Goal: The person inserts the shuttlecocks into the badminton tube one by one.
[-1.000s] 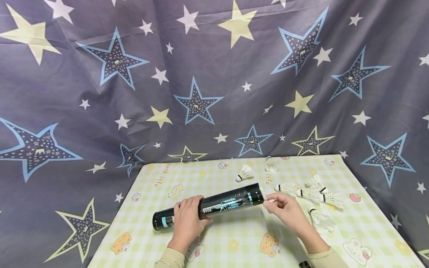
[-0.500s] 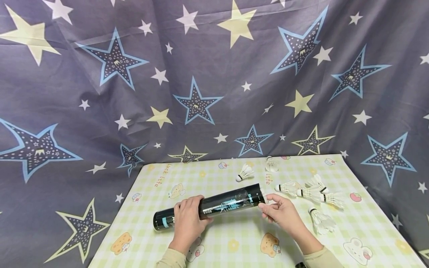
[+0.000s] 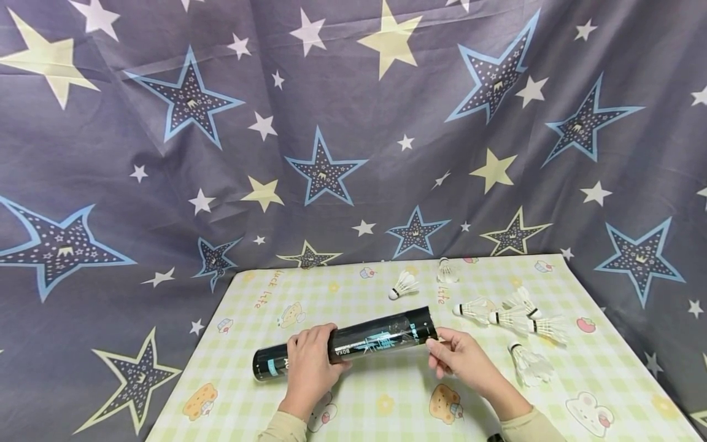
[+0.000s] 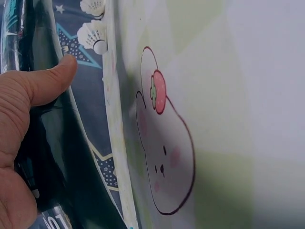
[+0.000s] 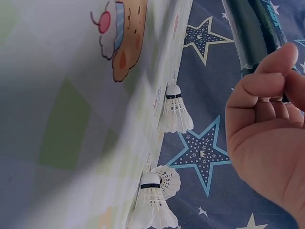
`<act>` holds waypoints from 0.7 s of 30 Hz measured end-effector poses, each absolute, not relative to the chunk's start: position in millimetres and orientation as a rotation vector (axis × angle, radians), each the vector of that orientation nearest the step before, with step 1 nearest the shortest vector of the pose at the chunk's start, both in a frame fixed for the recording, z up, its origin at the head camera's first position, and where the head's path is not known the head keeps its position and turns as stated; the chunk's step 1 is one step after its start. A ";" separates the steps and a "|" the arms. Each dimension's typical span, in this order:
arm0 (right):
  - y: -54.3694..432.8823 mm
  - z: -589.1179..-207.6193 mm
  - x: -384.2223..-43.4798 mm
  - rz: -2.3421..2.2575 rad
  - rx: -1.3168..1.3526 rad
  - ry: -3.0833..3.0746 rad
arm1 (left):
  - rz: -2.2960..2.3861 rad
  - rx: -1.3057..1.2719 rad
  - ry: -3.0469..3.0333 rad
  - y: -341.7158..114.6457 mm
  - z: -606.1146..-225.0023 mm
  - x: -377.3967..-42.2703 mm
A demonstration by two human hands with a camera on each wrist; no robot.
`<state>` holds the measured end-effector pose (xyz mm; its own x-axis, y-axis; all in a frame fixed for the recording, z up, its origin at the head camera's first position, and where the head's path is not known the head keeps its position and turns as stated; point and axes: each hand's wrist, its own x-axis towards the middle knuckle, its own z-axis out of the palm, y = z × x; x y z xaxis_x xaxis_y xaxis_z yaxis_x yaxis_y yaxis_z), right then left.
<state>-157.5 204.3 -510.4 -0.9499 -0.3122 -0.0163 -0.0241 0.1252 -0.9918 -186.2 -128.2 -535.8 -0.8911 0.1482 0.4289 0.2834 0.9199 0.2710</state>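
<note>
Left hand grips the glossy black cylindrical tube left of its middle, over the green-and-white checked tablecloth. Long axis: slantwise from my left to my right hand, nearest the right end, its fingers curled; I cannot tell whether they pinch anything.

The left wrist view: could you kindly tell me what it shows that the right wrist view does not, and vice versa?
Only the left wrist view shows the left hand, gripping the black tube, and a rabbit print on the tablecloth.

Only the right wrist view shows the right hand, its fingers curled by one end of the tube, and a brown cartoon print.

Both share part of the tube, shuttlecocks (two in the first, three in the second), the checked tablecloth and the starry backdrop.
</note>
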 end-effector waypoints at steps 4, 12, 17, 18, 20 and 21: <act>204.9 -510.5 -156.3 -1.910 -0.308 2.180 | -0.479 -0.322 -2.674 -127.4 -536.1 -185.4; 219.2 -506.5 -152.7 -1.882 -0.191 2.359 | -0.488 -0.330 -2.688 -125.2 -535.2 -185.1; 252.6 -497.4 -140.8 -1.697 -0.048 2.647 | -0.465 -0.337 -2.698 -124.8 -537.0 -186.4; 261.5 -494.0 -137.6 -1.606 -0.017 2.739 | -0.460 -0.340 -2.698 -124.8 -537.5 -186.7; 282.2 -484.9 -131.3 -1.382 0.049 2.881 | -0.455 -0.345 -2.694 -124.9 -538.8 -187.4; 292.6 -480.9 -128.3 -1.253 0.094 2.940 | -0.453 -0.348 -2.692 -125.0 -539.4 -187.8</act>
